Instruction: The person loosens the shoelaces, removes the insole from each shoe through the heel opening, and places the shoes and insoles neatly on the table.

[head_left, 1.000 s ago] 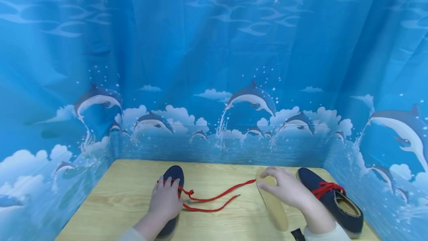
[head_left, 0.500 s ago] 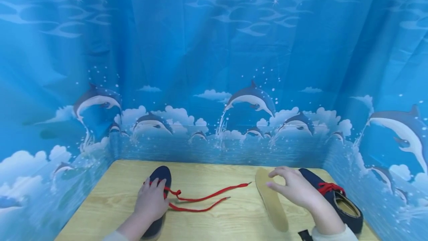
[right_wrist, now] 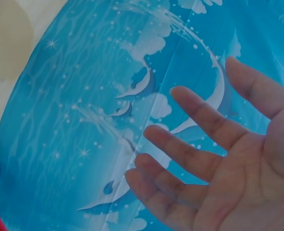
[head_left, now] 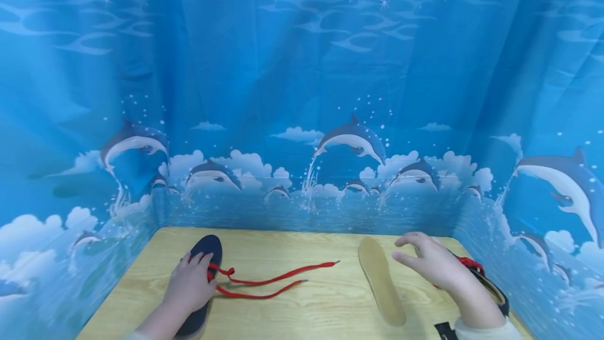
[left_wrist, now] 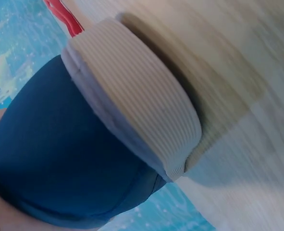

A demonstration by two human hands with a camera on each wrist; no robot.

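Observation:
At the left of the table, my left hand (head_left: 190,283) lies across a navy shoe (head_left: 207,250) and grips its sides. The left wrist view shows that shoe's blue upper (left_wrist: 65,149) and its ribbed cream sole edge (left_wrist: 142,91). Two ends of its red lace (head_left: 278,277) trail rightward over the table. My right hand (head_left: 431,262) hovers between a tan insole (head_left: 381,282) and a second navy shoe (head_left: 497,295), which it partly hides. Its fingers (right_wrist: 194,113) are spread and hold nothing.
A pale wooden table (head_left: 325,314) carries everything. Blue curtain (head_left: 302,83) with printed dolphins stands along its back and both sides. Black strap (head_left: 445,330) shows beside the right sleeve.
My left hand has slid the shoe leftward, dragging its red lace along. My right hand has moved right, off the insole and over the other shoe.

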